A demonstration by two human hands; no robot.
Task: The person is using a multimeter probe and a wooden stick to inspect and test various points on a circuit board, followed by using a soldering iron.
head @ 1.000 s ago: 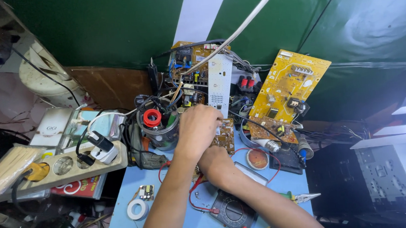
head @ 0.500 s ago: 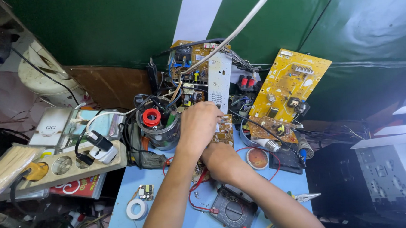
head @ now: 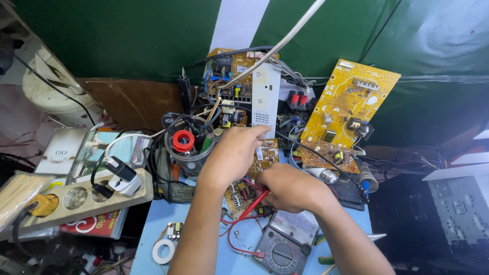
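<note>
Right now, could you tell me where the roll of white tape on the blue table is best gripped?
Grip the white tape roll across its outer rim, from straight above. It lies flat on the blue table with its hole facing up, bare table around it, left of the left forearm; a finger in the hole would also work.

Both bare forearms reach up from the bottom edge and converge toward the middle. The left hand (head: 231,155) lies palm down, knuckles up, fingers curled forward. The right hand (head: 292,188) sits just beside and below it, closed into a loose fist, thumb side turned left.
</note>
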